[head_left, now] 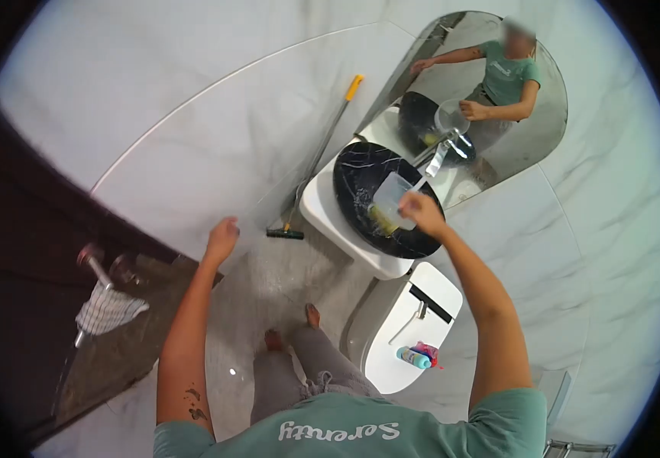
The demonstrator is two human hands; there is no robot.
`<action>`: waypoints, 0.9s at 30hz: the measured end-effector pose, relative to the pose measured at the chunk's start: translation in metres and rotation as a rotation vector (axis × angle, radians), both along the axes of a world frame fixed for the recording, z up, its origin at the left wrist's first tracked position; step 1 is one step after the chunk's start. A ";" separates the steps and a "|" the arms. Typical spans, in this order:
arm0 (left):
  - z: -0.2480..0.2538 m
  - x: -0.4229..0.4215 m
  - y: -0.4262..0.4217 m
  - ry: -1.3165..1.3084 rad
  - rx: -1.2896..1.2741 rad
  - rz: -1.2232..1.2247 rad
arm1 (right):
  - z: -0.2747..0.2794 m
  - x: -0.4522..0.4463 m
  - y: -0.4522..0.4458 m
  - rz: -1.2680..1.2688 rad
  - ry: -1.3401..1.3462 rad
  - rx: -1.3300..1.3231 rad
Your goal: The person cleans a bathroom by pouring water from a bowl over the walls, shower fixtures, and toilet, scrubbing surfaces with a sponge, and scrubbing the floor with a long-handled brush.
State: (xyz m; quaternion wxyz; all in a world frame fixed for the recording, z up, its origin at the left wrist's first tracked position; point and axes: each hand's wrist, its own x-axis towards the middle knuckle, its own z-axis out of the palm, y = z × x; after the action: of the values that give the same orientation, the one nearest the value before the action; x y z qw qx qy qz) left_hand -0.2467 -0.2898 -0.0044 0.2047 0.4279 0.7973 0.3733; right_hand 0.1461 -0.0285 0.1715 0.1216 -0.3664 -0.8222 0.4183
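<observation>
My right hand is closed on the rim of a clear plastic container, held tilted over the black marbled basin. Beside the container's lower edge, a yellow-green thing lies in the basin; its kind is unclear. The chrome faucet rises at the basin's far side, close to the container. My left hand hangs in the air well left of the basin, fingers curled in and nothing visible in them.
A squeegee with a yellow-tipped handle leans by the white counter. On the toilet lid are a bottle, a red packet and a sprayer. A mirror hangs above the basin. A checked cloth hangs at left.
</observation>
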 end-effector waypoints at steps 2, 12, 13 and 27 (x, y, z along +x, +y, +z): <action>-0.009 0.027 0.027 -0.209 0.047 -0.087 | -0.016 0.002 -0.012 0.103 -0.112 0.464; 0.061 0.224 0.210 0.110 0.114 -0.401 | -0.073 0.019 -0.021 -0.326 -0.075 0.600; 0.061 0.231 0.218 0.105 0.014 -0.322 | -0.087 0.030 -0.015 -0.481 -0.249 0.462; 0.053 0.218 0.276 0.079 -0.196 -0.336 | -0.078 0.081 0.018 -0.587 -0.574 0.185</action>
State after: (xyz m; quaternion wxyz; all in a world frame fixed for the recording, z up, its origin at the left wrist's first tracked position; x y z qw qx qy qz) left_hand -0.0291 -0.0136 0.0482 0.2734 0.5474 0.7545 0.2373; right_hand 0.2270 -0.0104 0.0935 0.0339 -0.6742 -0.7175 0.1714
